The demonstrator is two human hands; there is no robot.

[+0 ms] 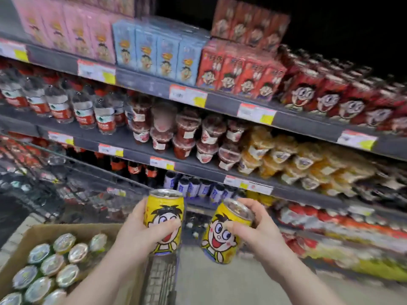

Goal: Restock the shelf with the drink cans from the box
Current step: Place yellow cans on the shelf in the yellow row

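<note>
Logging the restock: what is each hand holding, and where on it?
The left hand grips an upright yellow can round its side; the right hand grips a tilted yellow can round its side.

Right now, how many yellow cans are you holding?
2: an upright yellow can in the left hand, a tilted yellow can in the right hand. Other cans occupy the cardboard box.

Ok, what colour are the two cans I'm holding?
Yellow with a cartoon face, both the left can and the right can; head view.
</note>
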